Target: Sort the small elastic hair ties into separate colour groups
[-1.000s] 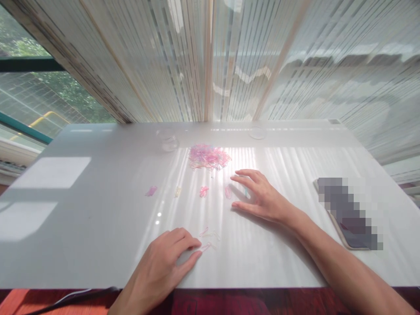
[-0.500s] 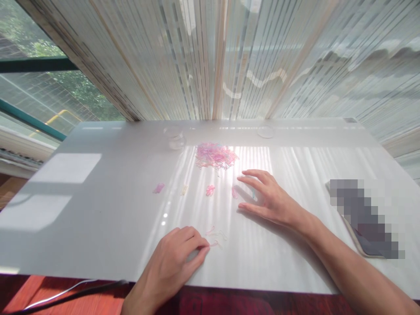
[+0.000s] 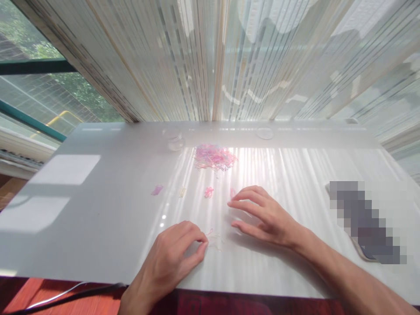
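Observation:
Low at the table's front, my left hand (image 3: 175, 253) has thumb and forefinger pinched together at the edge of a few loose thin loops (image 3: 215, 240), pink and pale, that look like small rubber bands. Whatever sits between those fingertips is too small to make out. My right hand (image 3: 262, 214) hovers to their right, fingers apart and holding nothing. Its fingertips are beside a small pink bunch (image 3: 232, 192), partly covered by them. Left of that, in a row, lie a brighter pink bunch (image 3: 209, 192), a yellowish one (image 3: 182, 191) and a purple one (image 3: 157, 190).
Behind the row is a big tangled heap of pink and pastel bands (image 3: 215, 157). A clear round container (image 3: 173, 139) and a clear lid (image 3: 264, 133) are farther back on the white table (image 3: 82, 227). A pixelated phone-like object (image 3: 364, 223) lies right. Curtains (image 3: 157, 61) hang behind.
My right hand has come down and left toward the loose bands, now hiding a teal band at the row's right end. My left hand stays nearly in place, still pinching.

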The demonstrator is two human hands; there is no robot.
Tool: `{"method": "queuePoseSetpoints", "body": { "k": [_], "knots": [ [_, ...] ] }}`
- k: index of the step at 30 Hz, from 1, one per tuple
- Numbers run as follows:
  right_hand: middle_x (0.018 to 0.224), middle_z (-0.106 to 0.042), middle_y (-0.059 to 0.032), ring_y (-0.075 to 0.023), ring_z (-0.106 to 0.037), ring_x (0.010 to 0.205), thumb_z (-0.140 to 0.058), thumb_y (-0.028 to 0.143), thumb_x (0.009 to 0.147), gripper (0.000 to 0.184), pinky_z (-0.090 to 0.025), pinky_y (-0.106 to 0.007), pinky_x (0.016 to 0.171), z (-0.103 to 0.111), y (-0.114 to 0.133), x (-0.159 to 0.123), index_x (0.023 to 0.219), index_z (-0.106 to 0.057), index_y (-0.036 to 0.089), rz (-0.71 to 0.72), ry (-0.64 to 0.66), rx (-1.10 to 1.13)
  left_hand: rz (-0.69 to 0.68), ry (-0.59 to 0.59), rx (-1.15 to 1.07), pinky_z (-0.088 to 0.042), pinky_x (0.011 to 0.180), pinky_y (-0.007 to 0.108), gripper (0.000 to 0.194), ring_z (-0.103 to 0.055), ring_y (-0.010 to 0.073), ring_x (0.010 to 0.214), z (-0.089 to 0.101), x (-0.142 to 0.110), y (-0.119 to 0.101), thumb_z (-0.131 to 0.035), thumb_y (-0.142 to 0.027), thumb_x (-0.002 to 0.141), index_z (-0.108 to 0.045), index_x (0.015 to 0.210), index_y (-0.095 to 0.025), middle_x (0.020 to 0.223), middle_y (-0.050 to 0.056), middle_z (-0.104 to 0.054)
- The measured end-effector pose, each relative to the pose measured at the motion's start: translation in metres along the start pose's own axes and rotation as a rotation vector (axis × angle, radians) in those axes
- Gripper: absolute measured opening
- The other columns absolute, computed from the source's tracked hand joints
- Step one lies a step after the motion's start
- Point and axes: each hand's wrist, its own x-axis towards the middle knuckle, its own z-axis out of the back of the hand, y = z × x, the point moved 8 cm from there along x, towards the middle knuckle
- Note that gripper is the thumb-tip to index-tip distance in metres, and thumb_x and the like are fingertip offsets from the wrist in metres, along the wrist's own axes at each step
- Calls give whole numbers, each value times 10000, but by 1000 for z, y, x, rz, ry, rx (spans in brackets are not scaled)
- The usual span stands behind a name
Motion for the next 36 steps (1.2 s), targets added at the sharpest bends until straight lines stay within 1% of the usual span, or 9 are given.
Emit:
{"method": "queuePoseSetpoints", "body": {
  "k": [3,6,10,13,19,24,28,33,36],
  "knots": [
    [998,-727,-91,-229,-644,916,-684,316,1008,250,-570,-380,801,-6,13,1,1211,-669,171,23,39,55,-50,-49,-37,-504,693,252,144,-669,140,758,0,7,-6,-612,-87,979,-659,950,-220,831,-15,-709],
    [934,-729,-84,-216,-628,849,-673,346,1020,242,-549,-362,753,-9,23,0,1173,-674,159,56,43,94,-108,-93,-46,-504,699,257,129,-665,138,748,0,13,-13,-653,-87,971,-672,966,-214,841,-13,-726],
    [865,-718,-66,-194,-599,780,-608,279,1054,143,-517,-340,730,-11,26,0,1080,-685,161,73,34,105,-156,-107,-25,-491,685,269,116,-653,137,729,-3,19,-19,-663,-90,977,-670,972,-206,850,-12,-745],
    [856,-716,-63,-189,-590,767,-585,243,1060,137,-501,-332,722,-10,26,1,1051,-689,155,76,23,106,-173,-95,-15,-484,686,277,122,-659,137,730,-5,22,-21,-652,-83,982,-659,972,-205,858,-16,-755],
    [816,-698,-53,-183,-573,745,-594,183,1044,121,-490,-326,699,-9,25,1,986,-693,144,80,15,103,-148,-87,1,-481,654,266,131,-664,126,675,-9,24,-18,-629,-84,993,-680,1009,-204,797,-27,-742],
    [821,-701,-56,-183,-578,753,-604,168,1036,97,-499,-326,697,-6,22,1,1009,-693,145,77,-12,79,-136,-149,-80,-522,663,239,169,-655,107,654,-7,25,-14,-657,-59,961,-685,1040,-206,860,-12,-776],
    [823,-708,-54,-181,-576,752,-636,157,1017,58,-502,-320,688,-1,20,2,1019,-693,149,58,-50,65,-106,-185,-132,-535,665,225,202,-639,101,661,-6,26,-10,-657,-31,936,-679,1025,-211,867,-9,-769],
    [829,-716,-60,-182,-581,752,-658,145,1002,45,-515,-315,684,1,21,2,1025,-696,144,57,-67,64,-67,-189,-132,-520,633,225,132,-583,94,610,-7,28,-7,-704,-101,947,-696,1025,-206,820,-15,-746],
    [830,-718,-63,-184,-586,758,-656,148,1004,48,-525,-311,687,2,22,2,1026,-699,147,59,-81,67,-59,-179,-121,-510,620,234,86,-579,95,586,-9,30,-8,-705,-136,962,-712,1011,-207,789,-19,-744]
  ]
}}
